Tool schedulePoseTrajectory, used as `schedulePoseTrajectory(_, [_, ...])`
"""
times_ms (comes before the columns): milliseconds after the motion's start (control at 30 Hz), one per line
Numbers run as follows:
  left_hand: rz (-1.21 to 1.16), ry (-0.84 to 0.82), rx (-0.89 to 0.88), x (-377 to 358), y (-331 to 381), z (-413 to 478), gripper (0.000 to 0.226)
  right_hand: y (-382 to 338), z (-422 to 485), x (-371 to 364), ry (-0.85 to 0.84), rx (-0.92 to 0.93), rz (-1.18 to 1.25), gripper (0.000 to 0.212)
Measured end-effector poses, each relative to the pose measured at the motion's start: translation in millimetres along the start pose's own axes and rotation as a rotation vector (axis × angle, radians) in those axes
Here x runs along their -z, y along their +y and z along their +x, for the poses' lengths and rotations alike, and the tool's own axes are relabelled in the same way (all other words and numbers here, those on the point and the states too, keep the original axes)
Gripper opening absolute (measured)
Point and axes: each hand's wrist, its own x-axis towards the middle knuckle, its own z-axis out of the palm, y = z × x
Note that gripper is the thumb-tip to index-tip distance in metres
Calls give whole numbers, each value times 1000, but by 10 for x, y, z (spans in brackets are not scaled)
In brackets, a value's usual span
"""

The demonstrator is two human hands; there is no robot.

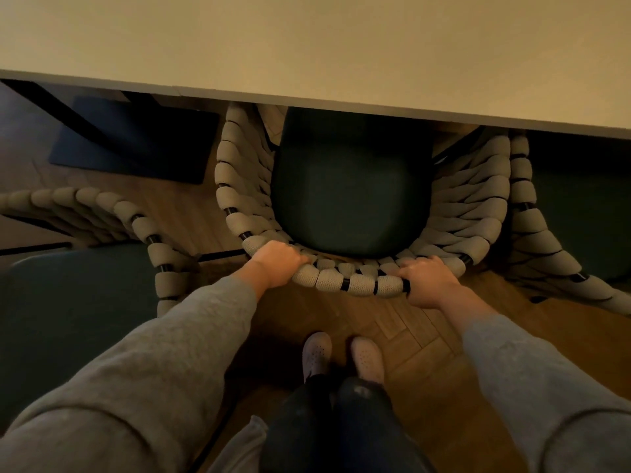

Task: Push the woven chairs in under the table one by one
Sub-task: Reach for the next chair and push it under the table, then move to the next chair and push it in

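Note:
A woven chair (pixel 348 279) with thick beige rope over a black frame and a dark green seat cushion stands right in front of me. Its front part is under the pale table (pixel 307 46); the curved backrest is outside the table edge. My left hand (pixel 275 262) grips the top rail of the backrest on its left side. My right hand (pixel 426 279) grips the same rail on its right. A second woven chair (pixel 136 220) stands at the left, out from the table. A third woven chair (pixel 532 227) is at the right, partly under the table.
The floor (pixel 420 336) is herringbone wood. A dark table base plate (pixel 136 141) lies under the table at the left. My two feet in pale shoes (pixel 341 356) stand close behind the middle chair. The neighbouring chairs nearly touch the middle one on both sides.

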Motion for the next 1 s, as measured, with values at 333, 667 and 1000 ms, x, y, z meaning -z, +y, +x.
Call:
schedulePoseTrajectory(333, [-87,101,214,-49,190,-220,60,-262,313,275,-288,73,231,109])
schedulePoseTrajectory(667, [-595,433,864,-686,586,-1407,71,-1442,466,760,378,773,178,75])
schedulePoseTrajectory(1000, [-993,309,1337,-1609,802,-2349,107,-2870,730,866,259,1087,-391,95])
